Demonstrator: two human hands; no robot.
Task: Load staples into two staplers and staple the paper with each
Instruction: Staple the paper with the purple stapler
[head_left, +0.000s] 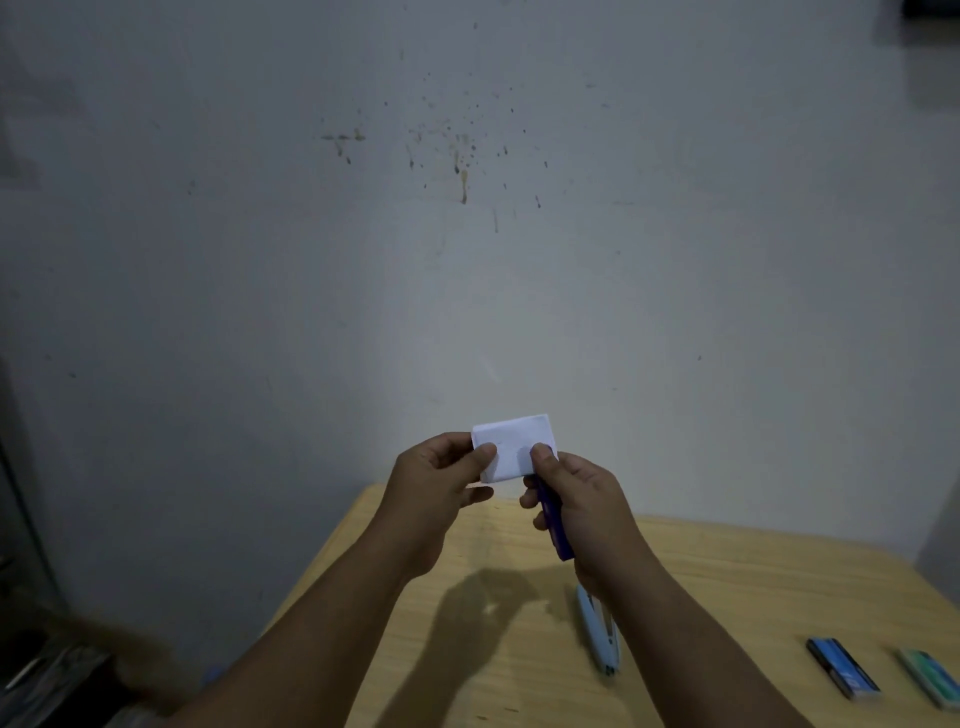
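A small folded white paper (514, 441) is held up in front of the wall, above the table's far edge. My left hand (436, 483) pinches its left side with thumb and fingers. My right hand (576, 504) grips a dark blue stapler (555, 525), whose front end meets the paper's lower right corner under my thumb. A light blue stapler (600, 636) lies on the wooden table (727, 597), partly hidden by my right forearm.
Two staple boxes lie near the table's right edge, a blue one (841, 666) and a green one (932, 678). A stained grey wall (467, 234) rises right behind the table. Dark clutter sits at the lower left, off the table.
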